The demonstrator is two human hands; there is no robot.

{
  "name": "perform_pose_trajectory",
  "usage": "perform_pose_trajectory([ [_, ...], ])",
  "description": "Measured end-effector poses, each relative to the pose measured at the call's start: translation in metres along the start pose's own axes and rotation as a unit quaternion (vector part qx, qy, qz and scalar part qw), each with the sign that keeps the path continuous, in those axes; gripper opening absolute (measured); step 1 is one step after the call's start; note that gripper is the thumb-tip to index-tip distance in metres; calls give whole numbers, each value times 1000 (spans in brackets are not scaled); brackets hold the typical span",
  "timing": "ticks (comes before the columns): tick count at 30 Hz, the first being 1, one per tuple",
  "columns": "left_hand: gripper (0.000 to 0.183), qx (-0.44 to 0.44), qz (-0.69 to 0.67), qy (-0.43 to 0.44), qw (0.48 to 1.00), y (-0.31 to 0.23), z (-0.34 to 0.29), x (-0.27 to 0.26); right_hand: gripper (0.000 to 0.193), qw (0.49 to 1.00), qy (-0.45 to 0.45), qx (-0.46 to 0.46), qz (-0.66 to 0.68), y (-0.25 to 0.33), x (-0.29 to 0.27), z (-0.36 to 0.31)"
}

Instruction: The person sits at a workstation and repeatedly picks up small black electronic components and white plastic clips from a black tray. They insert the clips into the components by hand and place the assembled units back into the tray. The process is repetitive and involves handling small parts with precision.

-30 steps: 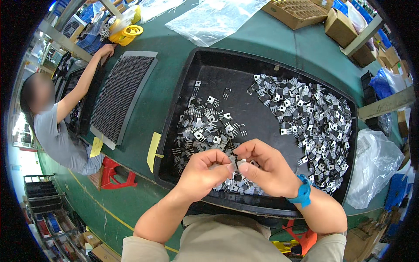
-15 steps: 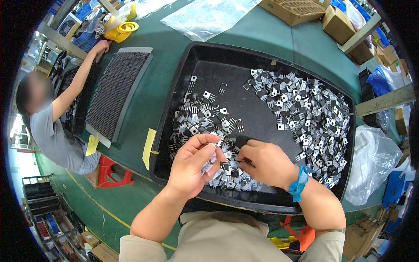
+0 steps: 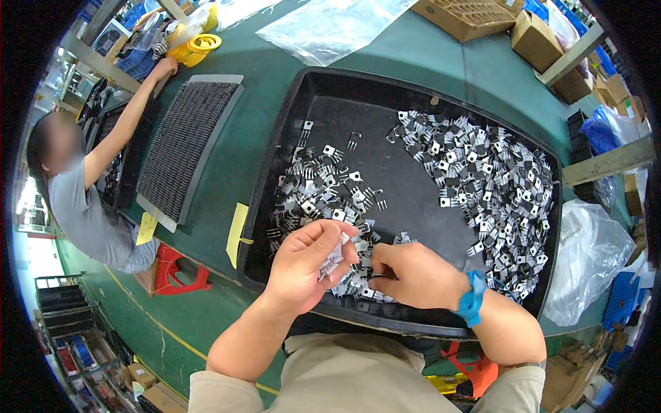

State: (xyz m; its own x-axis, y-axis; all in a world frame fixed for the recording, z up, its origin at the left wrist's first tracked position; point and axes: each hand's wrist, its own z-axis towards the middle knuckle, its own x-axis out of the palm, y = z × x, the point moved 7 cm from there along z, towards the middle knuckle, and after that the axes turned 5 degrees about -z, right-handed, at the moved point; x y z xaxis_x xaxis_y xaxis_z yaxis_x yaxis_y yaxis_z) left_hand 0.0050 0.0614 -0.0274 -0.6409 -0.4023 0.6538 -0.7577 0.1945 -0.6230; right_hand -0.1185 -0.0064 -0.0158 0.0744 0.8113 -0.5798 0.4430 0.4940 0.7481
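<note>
My left hand (image 3: 297, 270) is closed around a bunch of small whitish pieces (image 3: 332, 264), its thumb pressing on them; their exact kind is hard to make out. Just to the right, my right hand (image 3: 421, 277) reaches down to the near edge of the left heap with fingers curled together. Whatever it pinches is hidden. Both hands are over a large black tray (image 3: 392, 179). Loose three-legged transistors (image 3: 310, 184) with metal tabs lie in its left part, mixed with pale flat bits. A bigger heap of transistors (image 3: 485, 175) covers the right side.
Left of the tray are a yellow paper slip (image 3: 237, 235) and a board packed with rows of dark parts (image 3: 186, 141). A co-worker (image 3: 89, 186) reaches across farther left. Plastic bags (image 3: 585, 261) and cardboard boxes (image 3: 468, 19) lie right and at the back.
My right hand has turned and shifted slightly lower; the dark piece seen at its fingers before is out of sight. My left hand stays nearly in place, still holding the pale pieces.
</note>
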Motion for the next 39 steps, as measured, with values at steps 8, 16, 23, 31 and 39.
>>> perform_pose_trajectory([
  [8,18,-9,5,9,1000,2,0,4,20,951,-258,-111,130,22,-54,-16],
  [16,14,-26,-8,41,999,4,1,6,20,945,-281,-130,104,27,-45,-19],
  [23,15,-33,-9,61,998,5,1,6,20,952,-260,-112,117,24,-42,-17],
  [31,16,-38,5,58,998,6,0,8,21,943,-291,-118,112,27,-44,-19],
  [39,13,-39,71,40,996,6,-3,11,18,953,-249,-113,127,23,-41,-14],
])
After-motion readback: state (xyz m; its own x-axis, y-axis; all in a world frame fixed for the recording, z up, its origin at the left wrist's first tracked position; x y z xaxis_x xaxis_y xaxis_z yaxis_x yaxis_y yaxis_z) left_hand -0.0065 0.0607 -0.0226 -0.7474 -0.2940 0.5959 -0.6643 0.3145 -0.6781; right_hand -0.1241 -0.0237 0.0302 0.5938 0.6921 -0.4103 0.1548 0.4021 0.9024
